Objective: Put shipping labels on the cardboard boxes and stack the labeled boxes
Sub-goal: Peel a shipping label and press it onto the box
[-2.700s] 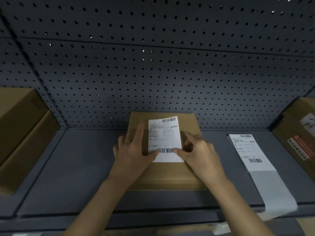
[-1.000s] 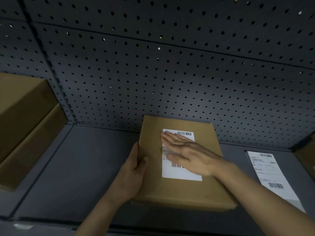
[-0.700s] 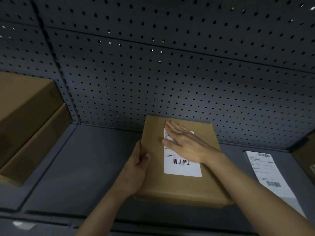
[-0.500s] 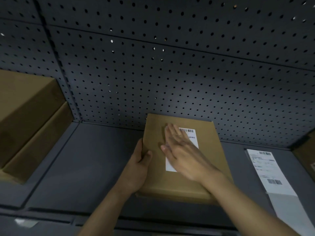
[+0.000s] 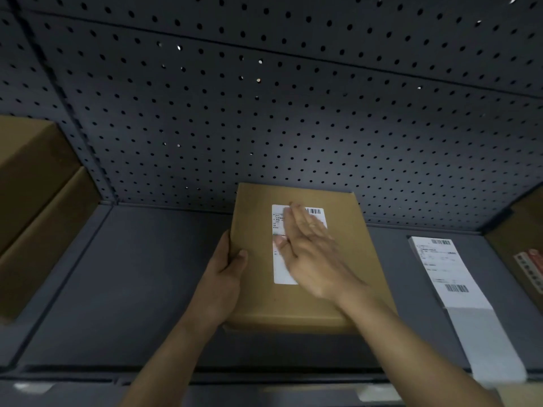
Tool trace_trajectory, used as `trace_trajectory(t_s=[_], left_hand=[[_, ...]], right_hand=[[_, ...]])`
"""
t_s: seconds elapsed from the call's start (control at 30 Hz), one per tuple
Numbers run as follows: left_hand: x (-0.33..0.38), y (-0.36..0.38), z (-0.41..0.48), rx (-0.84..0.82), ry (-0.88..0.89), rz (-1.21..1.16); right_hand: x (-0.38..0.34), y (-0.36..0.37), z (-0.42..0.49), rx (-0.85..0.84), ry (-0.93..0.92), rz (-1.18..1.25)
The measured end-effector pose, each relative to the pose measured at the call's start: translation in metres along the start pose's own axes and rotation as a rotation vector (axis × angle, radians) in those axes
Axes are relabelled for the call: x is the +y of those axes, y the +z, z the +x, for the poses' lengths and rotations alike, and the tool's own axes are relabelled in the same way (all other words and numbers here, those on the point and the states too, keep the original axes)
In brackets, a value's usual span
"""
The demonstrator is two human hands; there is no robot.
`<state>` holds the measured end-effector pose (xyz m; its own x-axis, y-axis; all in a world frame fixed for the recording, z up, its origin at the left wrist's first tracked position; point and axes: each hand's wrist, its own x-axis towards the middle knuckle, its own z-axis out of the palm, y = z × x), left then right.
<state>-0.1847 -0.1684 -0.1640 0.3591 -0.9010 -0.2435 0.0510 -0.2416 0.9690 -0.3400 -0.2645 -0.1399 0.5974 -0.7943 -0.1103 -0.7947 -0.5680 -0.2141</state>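
Head view shows the cardboard box (image 5: 264, 304) lying flat on the dark shelf (image 5: 132, 289), its far end close against the pegboard wall (image 5: 264, 127), with a white shipping label (image 5: 280, 271) stuck lengthwise on its top face. The right hand (image 5: 308, 254) lies flat on that label, fingers straight and together, palm down, pressing the paper onto the board; part of the label is hidden under it, so whether every corner is stuck cannot be told. The left hand (image 5: 223, 283) grips the box's left long edge, thumb on the top face and fingers curled round the side, steadying it. The box looks shallow and stiff, probably light for its footprint, with a matte surface that should not slip in a dry grip; its top seems firm enough to take palm pressure without caving. The best hold for lifting it to a stack is likely the two long side edges, one hand on each, which keeps the fingers off the fresh label. The label itself is thin paper and would crease or lift if dragged by a fingertip. To the right on the shelf lies a strip of further labels (image 5: 446, 274) on pale backing, trailing over the front lip. Beyond it stands another box (image 5: 526, 259) bearing a red-marked sticker, and at far left two plain boxes (image 5: 35, 201) sit stacked.
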Motion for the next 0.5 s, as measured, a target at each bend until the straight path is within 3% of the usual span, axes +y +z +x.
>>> trace_trajectory(t_s=[0.33,0.4,0.5], left_hand=[[0.009,0.0,-0.005,-0.009,0.002,0.0],[0.011,0.0,-0.007,-0.017,0.024,-0.002],[0.009,0.0,-0.004,-0.017,0.02,-0.027]], right_hand=[[0.036,-0.024,0.036,-0.017,0.167,-0.054],[0.03,-0.03,0.018,0.047,0.079,0.021],[0.019,-0.03,-0.032,0.104,-0.256,0.098]])
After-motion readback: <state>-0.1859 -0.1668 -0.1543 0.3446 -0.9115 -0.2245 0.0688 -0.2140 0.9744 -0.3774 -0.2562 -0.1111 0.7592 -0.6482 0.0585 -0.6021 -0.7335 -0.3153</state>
